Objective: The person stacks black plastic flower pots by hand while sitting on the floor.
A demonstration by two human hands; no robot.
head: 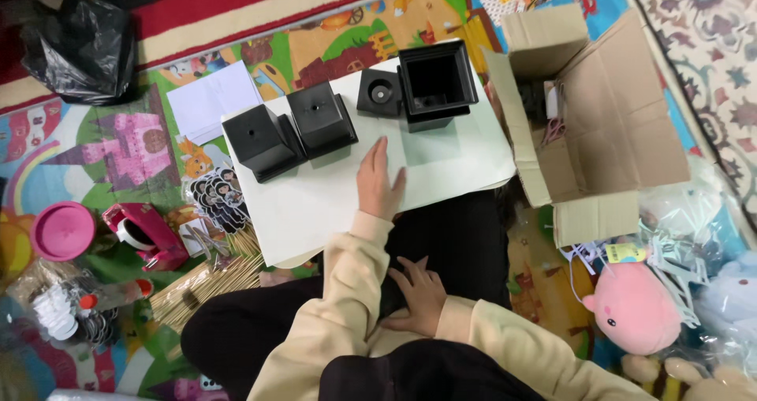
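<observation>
My left hand (379,184) lies flat, palm down, fingers together, on a white board (465,160) resting across my lap. Just beyond it stand two black square pots turned upside down (260,141) (319,117). Right of them are a small black square insert (378,92) and a larger black square pot (436,82), open side up. My right hand (419,294) rests on my black trousers near my body, fingers loosely spread, holding nothing.
An open cardboard box (607,125) sits right of the board. A pink plush toy (635,306) lies at lower right. On the left are a pink lid (61,230), a pink tape dispenser (146,235), wooden skewers (209,283), stickers (217,200), white paper (211,100) and a black bag (79,46).
</observation>
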